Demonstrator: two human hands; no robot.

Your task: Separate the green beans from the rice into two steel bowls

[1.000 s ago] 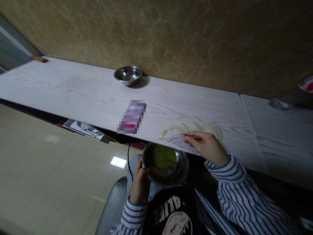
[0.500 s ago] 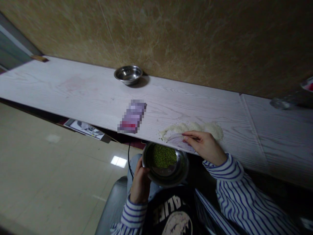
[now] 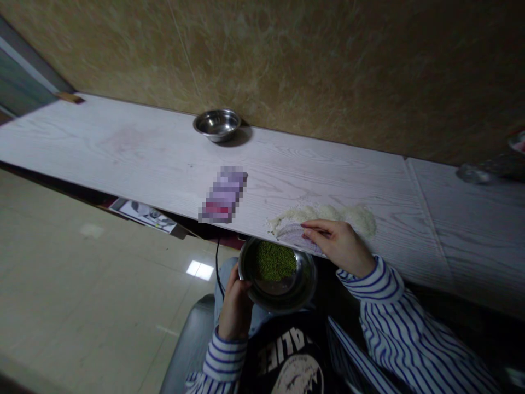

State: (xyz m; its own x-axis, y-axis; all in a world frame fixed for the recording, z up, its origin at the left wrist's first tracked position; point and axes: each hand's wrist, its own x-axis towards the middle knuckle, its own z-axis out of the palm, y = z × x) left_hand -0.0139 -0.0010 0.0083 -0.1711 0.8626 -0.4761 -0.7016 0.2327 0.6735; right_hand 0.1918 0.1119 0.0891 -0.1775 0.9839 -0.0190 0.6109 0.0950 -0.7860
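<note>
My left hand grips the left rim of a steel bowl, held over my lap below the table edge. Green beans, like mung beans, lie in it. Over the table edge, right above the bowl, is my right hand, thumb and fingertips pinched together. Whether they hold anything small cannot be made out. Around the fingertips, a purplish curved patch shows on the tabletop; its nature is unclear. Just beyond lies a spread pile of white grains, like rice.
A second steel bowl stands near the wall on the pale wooden table. A blurred purple flat object lies by the front edge. Clear crumpled-looking plastic sits at the far right. A grey stool is beneath me.
My right hand has shifted slightly left along the table edge, still pinched. My left hand and the bowl of beans stay in place.
</note>
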